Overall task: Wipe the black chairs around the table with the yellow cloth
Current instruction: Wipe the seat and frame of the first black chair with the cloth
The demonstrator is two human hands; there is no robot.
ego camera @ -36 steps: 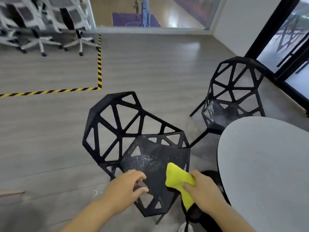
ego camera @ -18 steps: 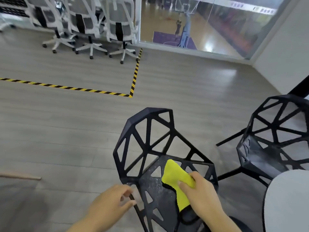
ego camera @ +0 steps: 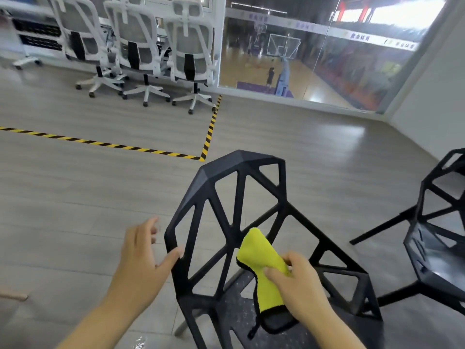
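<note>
R hand grips yellow cloth: long axis near-upright, tip up.

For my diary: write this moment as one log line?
right hand: grips yellow fabric cloth | left hand: thumb touches black lattice-backed chair

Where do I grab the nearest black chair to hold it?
Grip the black chair by its left backrest edge, coming from the left, where the left hand touches. That bar is slim with open triangles beside it, so fingers wrap round.
</note>
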